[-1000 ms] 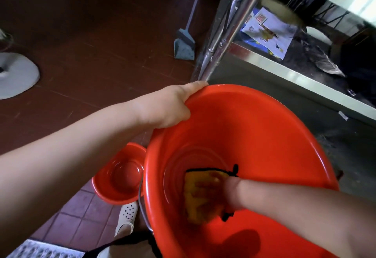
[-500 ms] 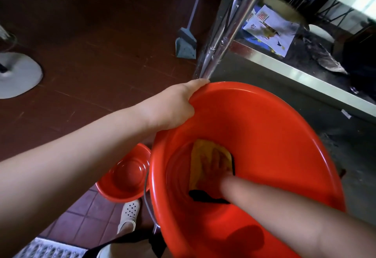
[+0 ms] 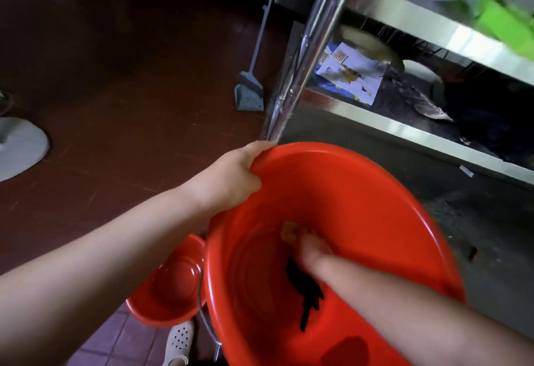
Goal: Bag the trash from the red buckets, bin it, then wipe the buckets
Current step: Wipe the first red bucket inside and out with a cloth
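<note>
A large red bucket (image 3: 361, 192) fills the lower right, tilted toward me. My left hand (image 3: 231, 181) grips its far left rim, thumb inside. My right hand (image 3: 310, 250) is down inside the bucket, pressing a yellow cloth with black edging (image 3: 289, 231) against the inner wall near the bottom; most of the cloth is hidden under the hand, with a black part trailing below the wrist. A second, smaller red bucket (image 3: 173, 287) stands on the floor to the left, below my left forearm.
A steel table leg (image 3: 303, 56) rises just beyond the bucket, with a lower shelf (image 3: 404, 131) holding papers and dark items. A dustpan with a long handle (image 3: 250, 94) leans nearby. A white fan base (image 3: 20, 149) sits at the left. My white shoe (image 3: 179, 339) is below.
My right hand has slid the cloth further up and across the bucket's inside, bunching it under the fingers. The left hand has kept its grip on the rim.
</note>
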`<state>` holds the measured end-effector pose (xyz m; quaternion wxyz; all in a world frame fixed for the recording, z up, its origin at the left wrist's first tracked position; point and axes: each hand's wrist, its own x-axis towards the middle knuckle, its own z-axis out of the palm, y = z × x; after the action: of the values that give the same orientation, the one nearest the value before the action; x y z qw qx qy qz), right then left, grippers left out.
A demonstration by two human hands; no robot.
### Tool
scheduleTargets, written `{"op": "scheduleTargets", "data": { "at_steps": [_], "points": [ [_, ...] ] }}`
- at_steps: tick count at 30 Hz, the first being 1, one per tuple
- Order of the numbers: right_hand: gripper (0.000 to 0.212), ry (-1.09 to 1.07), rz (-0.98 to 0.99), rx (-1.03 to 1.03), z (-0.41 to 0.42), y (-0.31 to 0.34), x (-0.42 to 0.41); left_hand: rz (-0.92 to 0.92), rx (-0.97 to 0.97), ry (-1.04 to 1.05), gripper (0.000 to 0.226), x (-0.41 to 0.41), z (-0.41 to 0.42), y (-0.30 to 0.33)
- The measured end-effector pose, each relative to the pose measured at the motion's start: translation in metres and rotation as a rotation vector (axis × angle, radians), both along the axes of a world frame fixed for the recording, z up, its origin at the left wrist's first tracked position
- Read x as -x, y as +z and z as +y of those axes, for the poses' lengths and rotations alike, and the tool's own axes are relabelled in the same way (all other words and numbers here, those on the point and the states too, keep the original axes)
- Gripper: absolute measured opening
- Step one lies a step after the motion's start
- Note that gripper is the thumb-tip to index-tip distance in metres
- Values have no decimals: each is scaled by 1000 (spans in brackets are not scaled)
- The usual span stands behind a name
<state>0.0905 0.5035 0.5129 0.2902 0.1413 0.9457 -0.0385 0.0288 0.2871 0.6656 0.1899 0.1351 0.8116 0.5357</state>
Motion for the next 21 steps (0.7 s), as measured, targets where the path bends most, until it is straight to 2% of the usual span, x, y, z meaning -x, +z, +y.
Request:
{"op": "scheduleTargets", "data": {
  "at_steps": [3,7,9,12,14,16,19,21],
  "points": [
    [48,-86,80,118,-6,46,16,-30,-14,15,66,0,3,4],
    [46,-32,335,194,-10,119,4,-83,-47,43,53,0,5,11],
    [44,11,529,217,-7,149,-11,-112,-72,54,47,-1,4,14],
    [46,77,920,272,-6,182,-21,-87,-40,84,43,0,3,16],
    [50,137,1092,191,-6,194,-14,-78,-27,90,42,2,4,16],
    [56,239,1078,37,-8,197,0,-74,-7,78,41,3,5,15],
    [71,508,801,-139,-16,187,24,-10,57,94,38,5,6,14],
    [78,631,721,-171,-20,176,41,39,108,112,36,6,5,15]
  ]
}}
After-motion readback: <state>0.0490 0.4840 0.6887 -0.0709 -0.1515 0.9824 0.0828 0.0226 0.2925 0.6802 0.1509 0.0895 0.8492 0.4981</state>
